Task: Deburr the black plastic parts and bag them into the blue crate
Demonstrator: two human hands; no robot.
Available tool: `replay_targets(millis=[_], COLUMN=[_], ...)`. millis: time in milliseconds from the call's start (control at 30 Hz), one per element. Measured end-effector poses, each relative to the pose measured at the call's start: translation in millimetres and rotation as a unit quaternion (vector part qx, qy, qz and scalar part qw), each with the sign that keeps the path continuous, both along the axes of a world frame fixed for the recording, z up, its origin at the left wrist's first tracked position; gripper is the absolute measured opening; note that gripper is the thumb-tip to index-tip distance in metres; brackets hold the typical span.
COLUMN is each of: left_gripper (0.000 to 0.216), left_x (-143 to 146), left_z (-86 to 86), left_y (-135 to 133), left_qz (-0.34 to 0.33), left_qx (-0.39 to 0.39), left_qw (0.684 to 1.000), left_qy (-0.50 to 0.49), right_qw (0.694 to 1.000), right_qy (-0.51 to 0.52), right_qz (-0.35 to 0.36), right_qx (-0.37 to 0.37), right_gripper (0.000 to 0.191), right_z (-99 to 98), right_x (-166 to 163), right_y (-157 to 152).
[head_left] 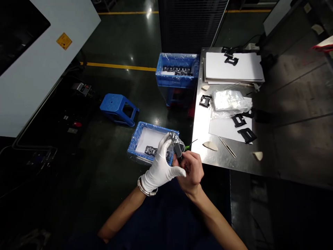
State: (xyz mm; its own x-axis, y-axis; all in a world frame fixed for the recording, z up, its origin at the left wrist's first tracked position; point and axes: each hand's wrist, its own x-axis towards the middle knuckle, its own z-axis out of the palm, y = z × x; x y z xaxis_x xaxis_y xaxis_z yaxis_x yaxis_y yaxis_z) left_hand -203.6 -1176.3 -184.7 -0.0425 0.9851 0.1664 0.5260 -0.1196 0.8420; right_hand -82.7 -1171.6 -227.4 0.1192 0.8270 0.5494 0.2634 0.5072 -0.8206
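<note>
Black moulded part (178, 149), sleeved in clear plastic film (174, 137), held up between both hands just above a blue plastic crate (135, 147) on the dark floor, near one corner of the stainless steel worktop (223, 159). Left grip (160, 163), white-gloved, with a coiled metal bangle (147, 187) at the wrist, clenched on the film; right grip (191, 172), ungloved, closed around the part, its exact hold partly hidden. Held that way, seemingly to steady the part and keep the film taut. Inside the crate, a plastic liner folded over the rim, a white sheet (148, 139) and a silvery wrapped piece (151, 150), probably padded against scuffing. Farther off, a second lined blue crate (177, 81) with a row of black parts (178, 71), and a blue stool (119, 109) on its side. On the worktop, black frames (231, 59) on a stack of white sheets (234, 66), a bag of white material (230, 100), more black frames (247, 134) laid on paper, apparently for protection, plus tweezers (227, 146) and beige wedges (210, 146).
</note>
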Motion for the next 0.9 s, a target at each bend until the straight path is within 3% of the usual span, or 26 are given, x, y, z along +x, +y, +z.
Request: replay_targets(millis=[67, 167, 267, 333, 500, 600, 700, 900], left_gripper=[0.088, 0.058, 0.032, 0.027, 0.031, 0.028, 0.022, 0.024], left_x=[3.3, 7.5, 6.5, 1.9, -11.9, -13.3, -9.9, -3.3], left_z=[0.6, 1.2, 3.4, 8.6, 30.9, 38.7, 40.8, 37.9], left_y=[0.1, -0.6, -1.3, 0.4, 13.6, 23.3, 31.3, 38.9], left_qz=[-0.003, 0.024, 0.034, 0.016, -0.105, -0.162, -0.193, -0.209], left_qx=[-0.042, -0.061, -0.05, -0.051, -0.034, -0.02, 0.016, 0.032], left_qw=[0.997, 0.993, 0.993, 0.994, 0.994, 0.986, 0.98, 0.977], left_qy=[-0.059, -0.101, -0.103, -0.096, -0.005, 0.033, 0.038, 0.004], right_qw=[0.999, 0.997, 0.983, 0.971, 0.987, 0.965, 0.952, 0.922], right_qy=[-0.008, -0.015, -0.027, -0.033, 0.037, 0.083, 0.151, 0.258], right_qz=[0.023, 0.068, 0.183, 0.233, 0.109, 0.158, 0.149, 0.116], right_qx=[0.023, 0.024, -0.008, -0.027, -0.115, -0.191, -0.222, -0.265], right_gripper=[0.052, 0.057, 0.062, 0.059, 0.041, 0.031, 0.014, 0.016], right_z=[-2.7, -3.4, 4.3, 12.7, 31.4, 37.6, 40.4, 41.2], right_x=[-2.3, 0.6, 14.5, 28.8, 56.7, 56.4, 50.1, 48.3], right_y=[-3.0, -5.1, -4.0, -0.9, 16.1, 26.0, 29.2, 26.2])
